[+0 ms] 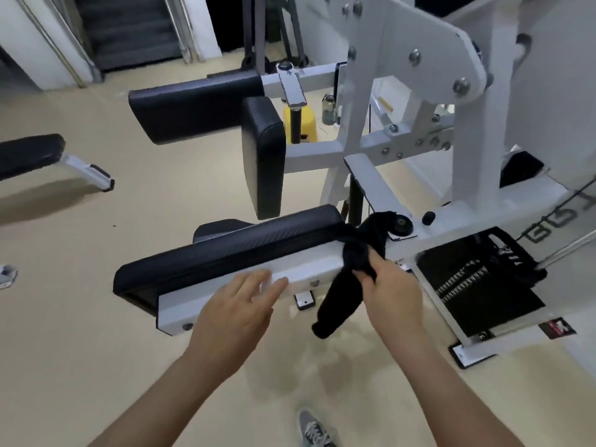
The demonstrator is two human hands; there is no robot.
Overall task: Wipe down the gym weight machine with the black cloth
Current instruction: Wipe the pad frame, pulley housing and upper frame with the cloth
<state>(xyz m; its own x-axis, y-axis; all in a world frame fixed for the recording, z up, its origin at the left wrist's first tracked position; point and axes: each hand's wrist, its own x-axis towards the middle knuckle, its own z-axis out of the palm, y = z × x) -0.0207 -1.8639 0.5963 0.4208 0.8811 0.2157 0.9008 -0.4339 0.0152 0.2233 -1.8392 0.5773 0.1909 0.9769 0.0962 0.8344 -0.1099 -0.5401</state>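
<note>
Against the weight machine [309,269], black cloth [338,301] tight in the right hand [390,291], left hand [235,311] released.

One cam, head-worn, wide-angle. Looks fwd and down from standing height, close onto weight machine [419,43]; floor [96,350] filling lower frame.

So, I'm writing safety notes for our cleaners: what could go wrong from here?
1. The cloth, gripped by the right hand, is draped over the white bar close to a black knob; it might snag there.
2. Its loose end hangs below the bar and could catch underneath.
3. The left hand, open at the bar, could get pinched if the bar swings.
</note>
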